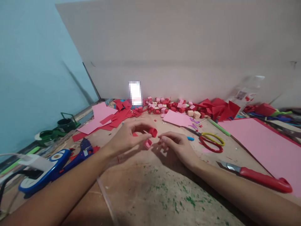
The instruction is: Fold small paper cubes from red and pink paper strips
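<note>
My left hand (128, 137) is curled over the table's middle, its fingertips pinching a small red rolled paper piece (153, 132). A small pink rolled piece (148, 144) lies on the table just below it, between both hands. My right hand (176, 145) rests beside it with fingers bent down onto the tabletop, close to the pink piece; whether it grips anything is hidden. A blue scrap (190, 138) lies just right of that hand.
Scissors with red and yellow handles (211, 142) and a red-handled knife (261, 177) lie right. A large pink sheet (261, 141) covers the right side. Red and pink paper scraps and small cubes (169, 106) line the wall. A blue glue gun (77, 155) lies left.
</note>
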Available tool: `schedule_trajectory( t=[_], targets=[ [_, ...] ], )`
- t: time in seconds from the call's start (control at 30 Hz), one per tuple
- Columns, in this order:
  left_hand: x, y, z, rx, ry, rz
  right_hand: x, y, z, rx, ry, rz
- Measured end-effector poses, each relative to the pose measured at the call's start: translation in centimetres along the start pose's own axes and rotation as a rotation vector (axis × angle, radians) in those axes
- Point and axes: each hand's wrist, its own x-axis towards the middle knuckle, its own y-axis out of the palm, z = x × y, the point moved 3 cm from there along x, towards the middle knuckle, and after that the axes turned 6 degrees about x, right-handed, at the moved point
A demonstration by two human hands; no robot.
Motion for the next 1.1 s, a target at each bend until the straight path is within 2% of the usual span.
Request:
schedule_trajectory(
  t=[0.1, 0.17, 0.27, 0.37, 0.5, 0.63, 0.8, 0.9, 1.1],
  targets=[
    [0.3, -1.1, 0.7, -0.026, -0.015, -0.009, -0.1, 0.4, -0.3, -0.185, -0.03, -0.045],
    [0.4, -1.2, 0.8, 0.044, -0.04, 0.026, -0.1, 1.2, -0.3, -0.307, -0.093, 0.028],
    [0.3, -0.9, 0.6, 0.176, -0.08, 0.137, 0.1, 2.2, 0.1, -0.404, -0.208, 0.157],
    [0.2, -0.5, 0.2, 0.277, -0.083, 0.235, 0.4, 2.6, 0.3, -0.464, -0.249, 0.212],
    [0.3, -0.3, 0.0, 0.388, -0.02, 0.235, 0.7, 2.5, 0.1, -0.439, -0.216, 0.197],
    [0.5, 0.0, 0.4, 0.42, -0.033, 0.243, 0.7, 2.2, -0.1, -0.394, -0.163, 0.144],
    [0.5, 0.1, 0.4, 0.434, -0.089, 0.244, 0.7, 2.5, 0.0, -0.493, -0.293, 0.193],
    [0.5, 0.1, -0.1, 0.465, -0.04, 0.243, 0.9, 2.6, -0.2, -0.489, -0.314, 0.227],
    [0.4, 0.0, -0.9, 0.443, 0.055, 0.235, 0.8, 2.2, -0.5, -0.43, -0.24, 0.164]
  ],
)
